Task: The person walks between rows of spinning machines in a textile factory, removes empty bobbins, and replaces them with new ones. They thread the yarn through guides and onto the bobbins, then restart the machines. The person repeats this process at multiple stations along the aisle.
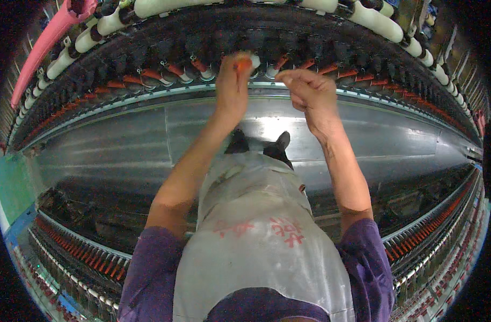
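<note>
My left hand (233,88) is raised at the spindle row of a spinning frame, its fingers wrapped round an orange bobbin (244,65) that is smeared by motion. Something white, perhaps yarn, shows beside the bobbin's upper end. Just to the right, my right hand (312,91) is closed, with thumb and forefinger pinched together in front of the spindles. Whatever it pinches is too fine to make out. Between the two hands an orange bobbin (282,61) stands tilted on its spindle, and another bobbin (198,65) stands left of my left hand.
White rollers (111,24) curve along the top of the machine. A long pink plastic piece (46,51) hangs at the upper left. Below the spindles runs a grey metal floor (127,134), where my dark shoes (277,147) show. Behind me stands another bobbin row (89,255).
</note>
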Motion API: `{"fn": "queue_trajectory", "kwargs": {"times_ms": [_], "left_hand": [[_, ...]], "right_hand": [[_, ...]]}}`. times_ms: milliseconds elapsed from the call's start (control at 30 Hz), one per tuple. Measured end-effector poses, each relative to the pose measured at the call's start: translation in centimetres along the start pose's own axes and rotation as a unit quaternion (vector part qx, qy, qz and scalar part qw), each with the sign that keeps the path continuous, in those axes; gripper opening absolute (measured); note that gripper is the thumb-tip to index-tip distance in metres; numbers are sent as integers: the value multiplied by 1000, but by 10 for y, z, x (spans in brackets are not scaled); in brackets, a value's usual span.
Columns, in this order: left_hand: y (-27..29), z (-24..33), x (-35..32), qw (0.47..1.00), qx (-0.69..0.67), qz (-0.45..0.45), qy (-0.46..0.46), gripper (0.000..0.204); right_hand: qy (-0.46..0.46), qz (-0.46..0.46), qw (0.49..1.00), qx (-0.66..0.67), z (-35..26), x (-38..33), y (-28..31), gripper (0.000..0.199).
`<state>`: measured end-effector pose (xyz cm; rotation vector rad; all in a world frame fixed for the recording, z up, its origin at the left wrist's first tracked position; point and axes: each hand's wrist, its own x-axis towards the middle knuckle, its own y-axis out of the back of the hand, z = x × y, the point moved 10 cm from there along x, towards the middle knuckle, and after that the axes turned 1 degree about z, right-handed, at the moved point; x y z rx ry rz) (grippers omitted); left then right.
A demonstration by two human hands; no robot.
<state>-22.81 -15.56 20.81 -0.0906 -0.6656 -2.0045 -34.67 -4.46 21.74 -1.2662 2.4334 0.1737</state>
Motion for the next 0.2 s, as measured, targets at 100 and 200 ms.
{"fn": "queue_trajectory", "kwargs": {"times_ms": [100,200], "left_hand": [[-24,-38,31,992,7,-41,115,27],[-24,-39,33,997,12,-31,68,32]], "right_hand": [[92,-38,995,16,-37,-17,8,20],[99,-5,995,-3,-45,-17,15,23]]}}
